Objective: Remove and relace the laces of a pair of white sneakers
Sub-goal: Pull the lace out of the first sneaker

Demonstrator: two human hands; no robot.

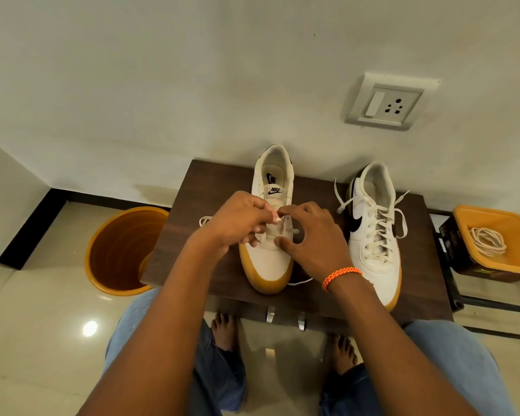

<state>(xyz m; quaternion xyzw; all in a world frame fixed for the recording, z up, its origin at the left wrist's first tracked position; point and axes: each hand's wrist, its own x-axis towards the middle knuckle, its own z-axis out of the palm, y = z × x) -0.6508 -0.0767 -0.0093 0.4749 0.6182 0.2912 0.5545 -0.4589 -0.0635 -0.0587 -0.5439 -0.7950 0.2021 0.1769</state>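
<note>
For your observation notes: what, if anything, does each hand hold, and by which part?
The left hand pinches the white lace near its end, above the left sneaker. The right hand rests on that sneaker; any grip is hidden.

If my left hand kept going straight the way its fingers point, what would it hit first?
Probably your right hand: the left hand points rightward across the sneaker, fingertips nearly meeting, though depth is unclear.

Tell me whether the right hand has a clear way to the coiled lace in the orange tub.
Probably yes. The right hand rests on the near sneaker; the coiled lace lies uncovered in the open orange tub further right. Only the laced sneaker stands between, low enough to pass over, though reach is uncertain.
</note>
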